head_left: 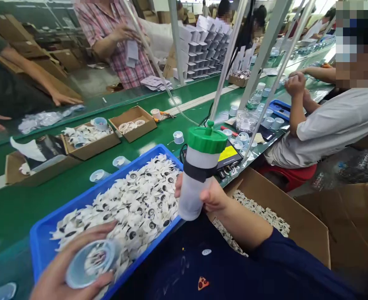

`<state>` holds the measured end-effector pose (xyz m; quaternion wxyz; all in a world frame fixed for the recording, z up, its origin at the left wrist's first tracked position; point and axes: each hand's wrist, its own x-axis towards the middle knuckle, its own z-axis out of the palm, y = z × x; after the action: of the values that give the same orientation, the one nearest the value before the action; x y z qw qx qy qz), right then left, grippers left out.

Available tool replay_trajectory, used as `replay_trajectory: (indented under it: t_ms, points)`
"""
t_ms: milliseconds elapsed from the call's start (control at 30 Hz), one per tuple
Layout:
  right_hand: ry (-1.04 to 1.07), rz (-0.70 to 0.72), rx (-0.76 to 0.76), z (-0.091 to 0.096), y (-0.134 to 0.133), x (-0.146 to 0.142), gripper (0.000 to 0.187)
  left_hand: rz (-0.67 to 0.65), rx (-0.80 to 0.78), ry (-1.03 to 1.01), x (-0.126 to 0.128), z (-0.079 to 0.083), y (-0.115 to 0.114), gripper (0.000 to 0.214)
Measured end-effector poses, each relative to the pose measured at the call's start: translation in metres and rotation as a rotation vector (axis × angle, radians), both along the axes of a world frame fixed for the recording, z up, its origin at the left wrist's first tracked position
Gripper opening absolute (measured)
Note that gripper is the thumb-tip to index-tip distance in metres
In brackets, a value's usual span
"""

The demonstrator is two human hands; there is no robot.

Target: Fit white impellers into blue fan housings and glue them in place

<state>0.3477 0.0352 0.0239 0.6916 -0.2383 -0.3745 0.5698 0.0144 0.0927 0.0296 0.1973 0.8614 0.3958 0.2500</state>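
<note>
Green-capped bottle, clenched in right hand, left hand grasping clear plastic cup

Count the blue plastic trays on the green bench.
2: a large blue tray of white pieces below the person's left hand, and a smaller blue tray on the green bench beside the seated co-worker. More may be hidden farther along.

The left hand is cupping low at the bottom left, its fingers curving over the top, while the right hand is gripping firmly, its bare forearm angling up from a dark sleeve.
</note>
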Motion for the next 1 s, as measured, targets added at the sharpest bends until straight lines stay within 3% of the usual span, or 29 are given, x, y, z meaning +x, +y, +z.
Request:
replay_trajectory:
  t_ms: [133, 267, 367, 633, 767, 900, 1000]
  points:
    - [0.047, 0.304, -0.017, 0.023, 0.008, -0.029, 0.066, -0.125, 0.058, -0.008, 0.062, -0.008, -0.040, 0.053]
    - [0.086, 0.330, -0.010, 0.035, 0.016, -0.055, 0.063, -0.205, 0.059, -0.042, 0.093, 0.000, -0.053, 0.045]
    - [0.038, 0.297, 0.031, 0.040, 0.014, -0.064, 0.063, -0.184, 0.024, -0.116, 0.097, 0.004, -0.061, 0.033]
    - [-0.063, 0.227, 0.117, 0.046, 0.003, -0.067, 0.049, -0.141, -0.034, -0.154, 0.098, 0.004, -0.070, 0.028]
    - [-0.054, 0.242, 0.111, 0.046, 0.003, -0.071, 0.046, -0.100, -0.182, -0.140, 0.096, 0.011, -0.072, 0.027]
    - [-0.057, 0.229, 0.047, 0.043, 0.008, -0.067, 0.058, -0.135, -0.497, -0.081, 0.089, 0.021, -0.073, 0.049]
    - [-0.095, 0.041, -0.007, 0.033, 0.012, -0.048, 0.067, -0.078, -0.546, 0.051, 0.071, 0.014, -0.071, 0.077]
